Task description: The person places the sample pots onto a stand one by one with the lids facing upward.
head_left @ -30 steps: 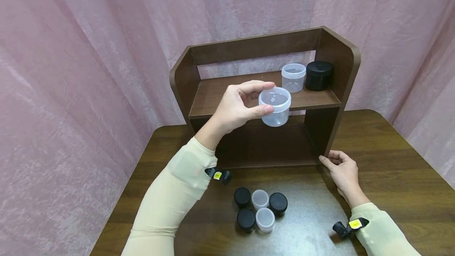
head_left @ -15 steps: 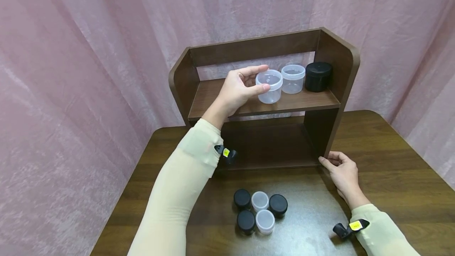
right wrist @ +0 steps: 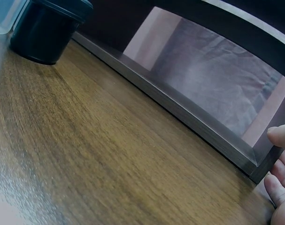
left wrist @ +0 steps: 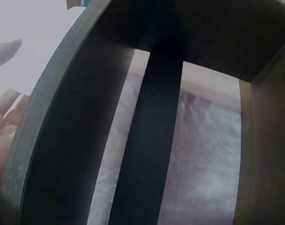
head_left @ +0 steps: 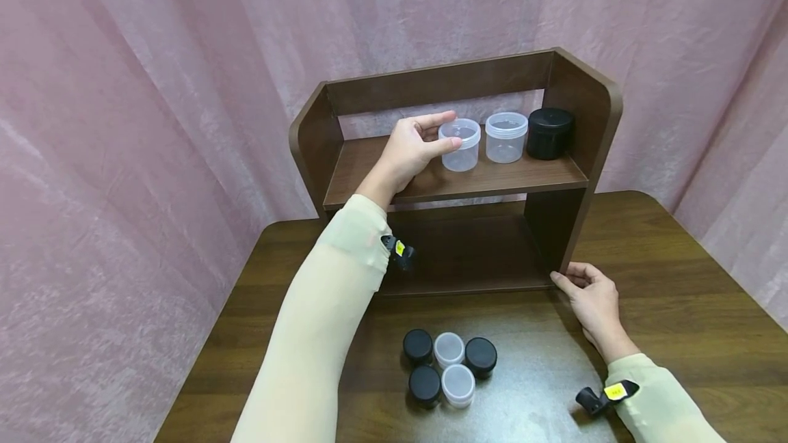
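Observation:
My left hand (head_left: 411, 150) holds a clear plastic jar (head_left: 462, 156) between thumb and fingers, over the upper board of a brown wooden shelf (head_left: 425, 186). The jar appears to stand on that board, just left of a second clear jar (head_left: 506, 142). A black jar (head_left: 550, 134) sits beside them near the right side panel. In the left wrist view the left hand (left wrist: 5, 112) shows at the edge, and the jar is washed out. My right hand (head_left: 594, 303) grips the bottom front corner of the right panel, thumb inside and fingers outside, as the right wrist view shows.
On the table (head_left: 295, 333) in front of the shelf stands a cluster of smaller jars, some with black lids (head_left: 425, 385) and two with whitish lids (head_left: 458, 383). The shelf's lower level (head_left: 462, 251) is dark. A pink curtain (head_left: 185, 87) hangs behind.
My left hand has carried the clear jar up and back, from in front of the shelf to the upper board beside the other clear jar. The right hand keeps its place.

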`<state>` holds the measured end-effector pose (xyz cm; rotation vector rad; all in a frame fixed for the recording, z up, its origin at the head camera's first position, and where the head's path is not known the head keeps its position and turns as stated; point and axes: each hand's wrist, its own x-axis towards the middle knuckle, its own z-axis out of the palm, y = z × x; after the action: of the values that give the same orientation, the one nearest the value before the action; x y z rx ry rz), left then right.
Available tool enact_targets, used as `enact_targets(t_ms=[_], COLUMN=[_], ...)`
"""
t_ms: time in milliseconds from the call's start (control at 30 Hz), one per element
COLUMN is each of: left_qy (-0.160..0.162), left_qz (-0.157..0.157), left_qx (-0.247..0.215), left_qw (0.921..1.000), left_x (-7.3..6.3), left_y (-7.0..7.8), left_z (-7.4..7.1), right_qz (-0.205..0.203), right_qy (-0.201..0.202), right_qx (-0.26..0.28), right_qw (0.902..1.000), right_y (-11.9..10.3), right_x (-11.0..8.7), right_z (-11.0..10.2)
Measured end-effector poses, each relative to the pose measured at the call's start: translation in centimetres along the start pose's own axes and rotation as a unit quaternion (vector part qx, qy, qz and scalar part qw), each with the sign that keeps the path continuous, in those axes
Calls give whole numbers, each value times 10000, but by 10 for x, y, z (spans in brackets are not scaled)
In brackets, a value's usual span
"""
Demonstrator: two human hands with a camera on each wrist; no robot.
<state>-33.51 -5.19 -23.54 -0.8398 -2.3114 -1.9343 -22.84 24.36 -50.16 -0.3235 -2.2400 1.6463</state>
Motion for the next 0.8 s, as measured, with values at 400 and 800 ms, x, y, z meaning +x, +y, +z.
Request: enact_targets(t_ms=[400, 800], left_qy=[-77, -222], left_qz=[-160, -46], left_qx=[329, -95], left_qw=[9993, 9997], left_x=[3, 7], left_y=[-7, -9], left_z=[3, 8], right_qz=[-50, -102], right_qy=[-38, -18], right_qx=[50, -69], right_qw=[10000, 9999], right_y=[1, -2], right_x=[0, 1], right_z=[0, -4])
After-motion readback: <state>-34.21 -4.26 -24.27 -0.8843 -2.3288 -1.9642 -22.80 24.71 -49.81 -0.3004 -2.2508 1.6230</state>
